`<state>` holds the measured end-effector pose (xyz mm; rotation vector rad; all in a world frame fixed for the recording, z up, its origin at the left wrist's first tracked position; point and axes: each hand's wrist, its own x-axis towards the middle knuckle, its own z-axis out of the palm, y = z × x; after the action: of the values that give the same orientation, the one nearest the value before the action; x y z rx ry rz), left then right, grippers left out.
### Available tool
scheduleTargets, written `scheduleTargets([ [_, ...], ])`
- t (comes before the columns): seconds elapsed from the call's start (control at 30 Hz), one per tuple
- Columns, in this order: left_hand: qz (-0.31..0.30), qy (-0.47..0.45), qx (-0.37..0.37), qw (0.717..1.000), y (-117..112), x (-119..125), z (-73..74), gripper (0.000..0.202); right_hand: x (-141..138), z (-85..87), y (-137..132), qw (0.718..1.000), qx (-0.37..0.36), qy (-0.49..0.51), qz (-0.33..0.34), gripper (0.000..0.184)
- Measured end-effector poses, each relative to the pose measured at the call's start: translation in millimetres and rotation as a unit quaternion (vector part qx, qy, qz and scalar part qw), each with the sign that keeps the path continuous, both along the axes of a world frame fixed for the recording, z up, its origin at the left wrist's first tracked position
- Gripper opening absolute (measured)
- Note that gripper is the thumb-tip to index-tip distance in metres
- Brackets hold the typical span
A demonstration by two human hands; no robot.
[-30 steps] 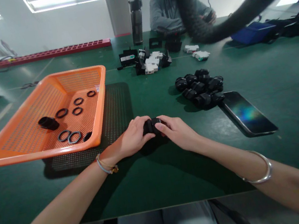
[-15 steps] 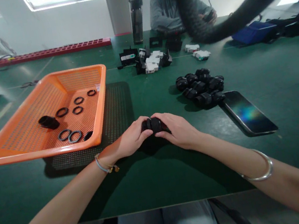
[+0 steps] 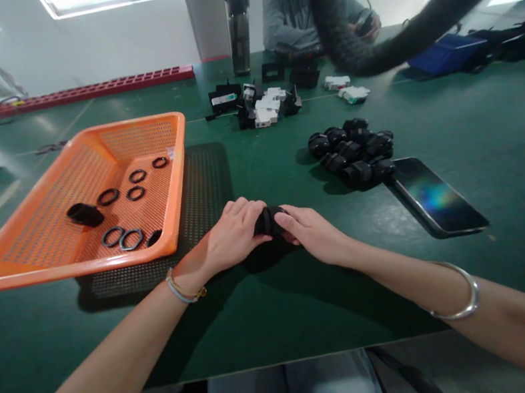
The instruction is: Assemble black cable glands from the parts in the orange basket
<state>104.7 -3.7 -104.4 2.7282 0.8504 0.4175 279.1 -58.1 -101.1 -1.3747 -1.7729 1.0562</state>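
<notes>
Between my two hands is a black cable gland (image 3: 269,221), held just above the green table. My left hand (image 3: 237,231) is closed round its left end, fingers over the top and thumb below. With thumb on top and fingers curled under, my right hand (image 3: 312,232) grips the other end. Parts of the gland are hidden by my fingers. To the right lies a pile of similar black cable glands (image 3: 353,152). On the left, an orange basket (image 3: 77,268) holds several black rings (image 3: 131,240) and a black threaded gland part (image 3: 85,214).
A phone (image 3: 438,196) lies right of the pile. Farther back are black and white small parts (image 3: 270,107), a dark bottle (image 3: 239,31) and a blue bin (image 3: 446,56). A thick black hose (image 3: 370,55) hangs at upper right. A person (image 3: 286,16) sits across the table.
My left hand has rolled forward over the gland, its fingers now on top. My right hand has turned, with its thumb now lying across the gland. The gland stays in about the same place.
</notes>
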Motion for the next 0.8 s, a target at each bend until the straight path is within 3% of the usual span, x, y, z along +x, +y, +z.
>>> scheduleTargets([
  [0.13, 0.015, -0.026, -0.037, 0.999, -0.9, 1.4, -1.6, 0.033, 2.0, -1.1, 3.1, 0.999, -0.039, 0.008, 0.003, 0.040],
  [0.33, 0.044, -0.126, -0.232, 0.963, -4.5, 0.2, -1.3, 0.031, 10.0, -0.9, 7.6, 0.977, 0.156, -0.142, 0.040, 0.042],
  [0.43, 0.041, -0.134, -0.277, 0.951, -5.4, -0.9, 0.8, 0.034, 11.5, -3.5, 8.5, 0.958, 0.221, -0.175, 0.055, 0.037],
  [0.6, 0.027, -0.139, -0.254, 0.957, -10.4, 0.1, 3.6, 0.031, 11.2, -6.0, 6.6, 0.953, 0.235, -0.188, 0.047, 0.040],
  [0.8, 0.053, -0.073, -0.101, 0.991, -12.3, 3.1, 0.6, 0.030, 4.4, -3.2, 1.3, 0.986, 0.113, -0.118, -0.016, 0.029],
])
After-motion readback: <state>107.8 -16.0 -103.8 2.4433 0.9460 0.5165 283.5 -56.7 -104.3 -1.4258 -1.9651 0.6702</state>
